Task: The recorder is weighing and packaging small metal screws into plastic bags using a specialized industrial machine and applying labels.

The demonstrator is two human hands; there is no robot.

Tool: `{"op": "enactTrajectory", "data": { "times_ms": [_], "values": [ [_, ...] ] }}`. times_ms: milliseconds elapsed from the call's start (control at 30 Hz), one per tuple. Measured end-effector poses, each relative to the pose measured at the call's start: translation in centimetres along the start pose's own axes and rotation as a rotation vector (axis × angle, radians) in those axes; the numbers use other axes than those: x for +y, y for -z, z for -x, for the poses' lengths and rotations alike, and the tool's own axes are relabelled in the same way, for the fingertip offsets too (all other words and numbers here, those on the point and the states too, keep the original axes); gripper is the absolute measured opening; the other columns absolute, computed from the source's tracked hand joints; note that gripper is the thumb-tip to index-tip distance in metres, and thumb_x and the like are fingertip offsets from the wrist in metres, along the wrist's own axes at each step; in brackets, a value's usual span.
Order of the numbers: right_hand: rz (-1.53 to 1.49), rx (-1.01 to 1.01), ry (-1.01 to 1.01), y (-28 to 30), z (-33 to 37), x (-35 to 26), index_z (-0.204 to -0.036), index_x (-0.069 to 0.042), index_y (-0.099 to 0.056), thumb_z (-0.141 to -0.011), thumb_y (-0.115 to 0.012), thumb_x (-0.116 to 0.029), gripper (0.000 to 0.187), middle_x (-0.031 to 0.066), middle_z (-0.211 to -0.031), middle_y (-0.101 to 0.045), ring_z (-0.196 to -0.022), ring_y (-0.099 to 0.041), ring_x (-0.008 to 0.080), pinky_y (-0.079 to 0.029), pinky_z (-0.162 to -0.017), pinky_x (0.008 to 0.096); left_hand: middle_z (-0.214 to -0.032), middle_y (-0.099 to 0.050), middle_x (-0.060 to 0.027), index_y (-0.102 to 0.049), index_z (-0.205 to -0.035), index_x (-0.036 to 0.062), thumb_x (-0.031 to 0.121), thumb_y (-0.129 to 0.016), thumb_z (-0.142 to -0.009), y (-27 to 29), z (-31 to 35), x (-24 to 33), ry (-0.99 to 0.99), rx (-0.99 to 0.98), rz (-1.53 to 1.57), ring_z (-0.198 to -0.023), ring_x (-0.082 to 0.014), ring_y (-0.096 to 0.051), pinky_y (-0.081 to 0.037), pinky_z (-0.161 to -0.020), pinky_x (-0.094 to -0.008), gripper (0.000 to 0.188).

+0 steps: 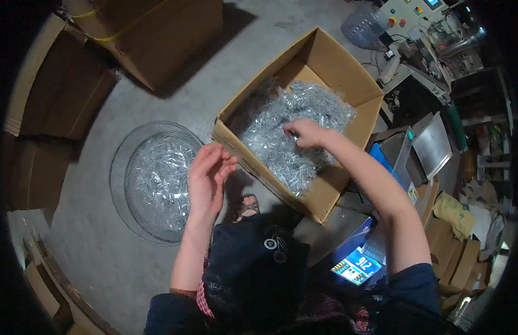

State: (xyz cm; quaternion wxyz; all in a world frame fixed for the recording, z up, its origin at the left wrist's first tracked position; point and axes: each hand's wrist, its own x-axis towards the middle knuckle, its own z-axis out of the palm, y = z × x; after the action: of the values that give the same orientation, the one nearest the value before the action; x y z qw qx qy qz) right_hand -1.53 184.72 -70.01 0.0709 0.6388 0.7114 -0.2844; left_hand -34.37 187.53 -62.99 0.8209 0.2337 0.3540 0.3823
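A large open cardboard box (253,162) holds a heap of small clear plastic pieces (295,106), which look like little shiny packets or tubes. My right hand (308,134) reaches over the heap with its fingers curled in. What they hold, if anything, is hidden. By the box's near left wall is my left hand (210,170), raised, its fingers loosely bent and a little apart, with nothing visible in them. Below and left of that hand, a round wire mesh basket (124,206) stands on the floor with more of the clear pieces (164,173) inside.
Big cardboard cartons (158,39) stand at the far left, with others (46,106) stacked along the left side. A scale with a lit display (357,267) is close to my right. Machinery (438,33) and a clear plastic jug (364,28) are at the far right.
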Motion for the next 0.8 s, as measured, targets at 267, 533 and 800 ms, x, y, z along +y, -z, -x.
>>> {"op": "enactTrajectory", "data": {
  "times_ms": [267, 533, 800],
  "values": [
    [-0.518, 0.342, 0.082, 11.2, 9.2, -6.3, -0.097, -0.006, -0.054, -0.062, -0.072, 0.000, 0.040, 0.0005, -0.092, -0.058, -0.086, -0.056, 0.0152, -0.046, -0.079, 0.0269, -0.118, -0.061, -0.0148, -0.051, -0.124, -0.0028, 0.011, -0.064, -0.093, -4.3, -0.1, 0.7, -0.082, -0.239, -0.320, -0.108, -0.0206, -0.062, -0.052, -0.091, -0.0321, 0.037],
    [-1.173, 0.377, 0.047, 16.2, 13.7, -13.4, -0.112, -0.006, -0.052, -0.068, -0.077, -0.002, 0.051, 0.0023, -0.100, -0.058, -0.094, -0.059, 0.0090, -0.054, -0.073, 0.0297, -0.123, -0.060, -0.0126, -0.034, -0.146, 0.0068, 0.021, -0.062, -0.096, -8.9, 3.4, 2.6, 0.097, -0.537, -0.084, -0.109, -0.0260, -0.064, -0.057, -0.088, -0.0386, 0.059],
    [-1.415, 0.447, 0.226, 15.6, 13.3, -17.4, -0.124, -0.002, -0.054, -0.074, -0.078, -0.005, 0.055, 0.0054, -0.110, -0.061, -0.100, -0.062, 0.0151, -0.050, -0.089, 0.0281, -0.115, -0.065, -0.0152, -0.060, -0.115, 0.0022, 0.036, -0.053, -0.100, -4.2, 4.0, 4.3, 0.085, -0.252, 0.493, -0.119, -0.0309, -0.059, -0.051, -0.098, -0.0442, 0.037]
  ]
}}
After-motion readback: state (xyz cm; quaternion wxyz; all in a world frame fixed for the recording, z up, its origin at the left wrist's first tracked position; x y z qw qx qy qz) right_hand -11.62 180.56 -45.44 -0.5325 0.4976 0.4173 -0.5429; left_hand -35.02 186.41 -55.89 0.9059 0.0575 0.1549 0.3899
